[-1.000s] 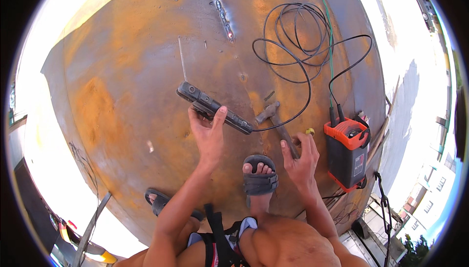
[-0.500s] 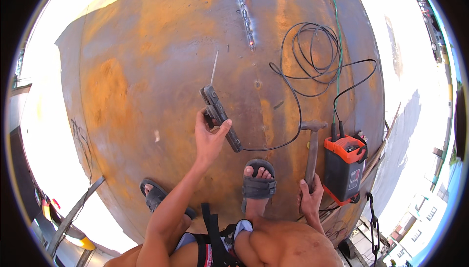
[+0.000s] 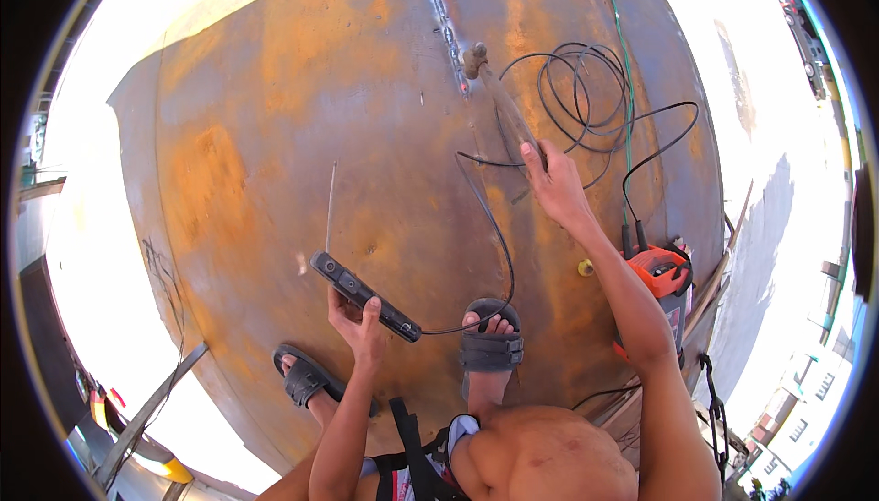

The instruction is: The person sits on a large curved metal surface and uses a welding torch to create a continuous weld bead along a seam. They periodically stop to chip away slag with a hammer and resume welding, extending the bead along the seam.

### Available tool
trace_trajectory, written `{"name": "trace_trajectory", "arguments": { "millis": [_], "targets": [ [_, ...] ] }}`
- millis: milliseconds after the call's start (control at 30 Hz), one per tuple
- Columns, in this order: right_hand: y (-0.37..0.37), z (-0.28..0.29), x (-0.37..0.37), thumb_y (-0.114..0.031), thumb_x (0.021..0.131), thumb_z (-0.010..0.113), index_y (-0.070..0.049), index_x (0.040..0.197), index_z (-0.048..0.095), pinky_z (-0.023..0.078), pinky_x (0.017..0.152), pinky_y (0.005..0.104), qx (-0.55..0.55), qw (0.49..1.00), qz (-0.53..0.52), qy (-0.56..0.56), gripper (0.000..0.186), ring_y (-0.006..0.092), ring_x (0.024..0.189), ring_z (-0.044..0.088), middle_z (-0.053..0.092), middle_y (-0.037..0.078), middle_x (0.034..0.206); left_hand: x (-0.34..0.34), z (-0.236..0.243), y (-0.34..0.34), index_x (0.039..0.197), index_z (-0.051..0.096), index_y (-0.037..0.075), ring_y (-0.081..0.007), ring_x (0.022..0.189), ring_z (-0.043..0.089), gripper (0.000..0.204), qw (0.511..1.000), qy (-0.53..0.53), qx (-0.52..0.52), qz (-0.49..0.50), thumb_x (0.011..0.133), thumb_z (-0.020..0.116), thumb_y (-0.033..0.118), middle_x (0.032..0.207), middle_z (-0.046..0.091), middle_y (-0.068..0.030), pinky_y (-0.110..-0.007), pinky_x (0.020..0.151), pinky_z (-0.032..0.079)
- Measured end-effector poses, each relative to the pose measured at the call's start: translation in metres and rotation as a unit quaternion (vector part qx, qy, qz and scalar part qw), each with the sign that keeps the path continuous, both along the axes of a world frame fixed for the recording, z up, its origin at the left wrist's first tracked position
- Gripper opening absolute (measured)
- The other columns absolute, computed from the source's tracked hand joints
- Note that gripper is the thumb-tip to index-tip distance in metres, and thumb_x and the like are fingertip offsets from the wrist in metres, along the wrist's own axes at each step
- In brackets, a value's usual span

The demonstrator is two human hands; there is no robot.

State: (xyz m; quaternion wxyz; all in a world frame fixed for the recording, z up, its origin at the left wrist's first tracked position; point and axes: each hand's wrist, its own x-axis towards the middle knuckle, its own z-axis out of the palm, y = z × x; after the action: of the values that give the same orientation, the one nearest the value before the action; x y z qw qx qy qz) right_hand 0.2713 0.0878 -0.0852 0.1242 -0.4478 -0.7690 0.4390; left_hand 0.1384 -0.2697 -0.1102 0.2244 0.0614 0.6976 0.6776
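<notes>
My left hand [image 3: 359,327] is closed around a black welding electrode holder [image 3: 366,296], low over the rusty steel surface. A thin electrode rod [image 3: 331,208] sticks up from its far end. In my right hand [image 3: 556,180] is a hammer [image 3: 504,103], gripped by its handle and stretched out ahead. The hammer's head is beside the near end of a bumpy weld seam [image 3: 442,20], close to a small glowing red spot. Whether the head touches the metal I cannot tell.
Black cable [image 3: 586,89] lies in loops at the right, running to the electrode holder and an orange-and-black welding machine [image 3: 661,272], partly behind my right forearm. A green line [image 3: 623,52] runs past the loops. My sandalled feet [image 3: 491,345] stand on the curved steel [image 3: 275,135].
My right hand has swung the hammer forward and left from beside the welding machine to the seam. My left hand has drawn the electrode holder back and left, and the cable has shifted.
</notes>
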Motion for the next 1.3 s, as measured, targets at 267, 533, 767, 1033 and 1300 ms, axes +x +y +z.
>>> {"name": "trace_trajectory", "arguments": {
  "millis": [267,533,767,1033,1300],
  "targets": [
    [-0.018,-0.002,-0.015,-0.040,0.112,0.058,0.001,0.103,0.051,0.046,0.062,0.0557,0.062,0.991,-0.008,0.115,0.043,0.0525,0.067,0.060,0.066,0.028,0.082,0.000,-0.002,-0.033,0.138,0.055,-0.004,-0.0131,0.086,0.062,0.085,0.992,-0.045,-0.042,-0.107,0.079,0.091,0.045,0.103,0.059,-0.0026,-0.029,0.076,0.053],
    [-0.019,-0.021,-0.016,-0.049,0.114,0.051,0.003,0.101,0.057,0.047,0.062,0.0505,-0.032,0.998,-0.023,-0.040,0.054,0.0423,0.064,0.064,0.065,0.024,0.073,0.018,0.004,-0.013,0.137,0.054,-0.004,-0.0131,0.082,0.062,0.087,0.994,-0.052,-0.015,-0.099,0.078,0.093,0.047,0.101,0.058,-0.0036,-0.030,0.071,0.056],
    [-0.022,0.068,-0.042,-0.048,0.114,0.050,0.000,0.098,0.054,0.041,0.052,0.0322,0.072,0.949,-0.014,0.307,0.051,0.0149,0.053,0.052,0.055,0.008,0.066,0.014,0.003,-0.009,0.137,0.052,-0.004,-0.0130,0.083,0.062,0.086,0.988,-0.072,-0.012,-0.133,0.079,0.093,0.044,0.101,0.058,-0.0049,-0.030,0.072,0.056],
    [0.002,-0.057,-0.003,-0.051,0.114,0.048,0.002,0.092,0.057,0.048,0.057,0.0412,0.029,0.996,-0.075,-0.039,0.058,0.0244,0.055,0.061,0.060,0.015,0.065,0.012,0.008,0.027,0.139,0.053,-0.002,-0.0130,0.084,0.063,0.085,0.992,-0.037,0.025,-0.122,0.079,0.093,0.042,0.102,0.058,-0.0052,-0.030,0.073,0.056],
    [-0.012,0.052,-0.027,-0.043,0.115,0.052,0.001,0.095,0.054,0.044,0.055,0.0378,0.110,0.961,-0.100,0.235,0.048,0.0227,0.052,0.051,0.052,0.012,0.061,0.014,0.005,0.003,0.141,0.052,-0.002,-0.0144,0.087,0.065,0.086,0.992,-0.049,0.003,-0.115,0.079,0.093,0.042,0.105,0.060,-0.0064,-0.032,0.073,0.059]
  ]
}}
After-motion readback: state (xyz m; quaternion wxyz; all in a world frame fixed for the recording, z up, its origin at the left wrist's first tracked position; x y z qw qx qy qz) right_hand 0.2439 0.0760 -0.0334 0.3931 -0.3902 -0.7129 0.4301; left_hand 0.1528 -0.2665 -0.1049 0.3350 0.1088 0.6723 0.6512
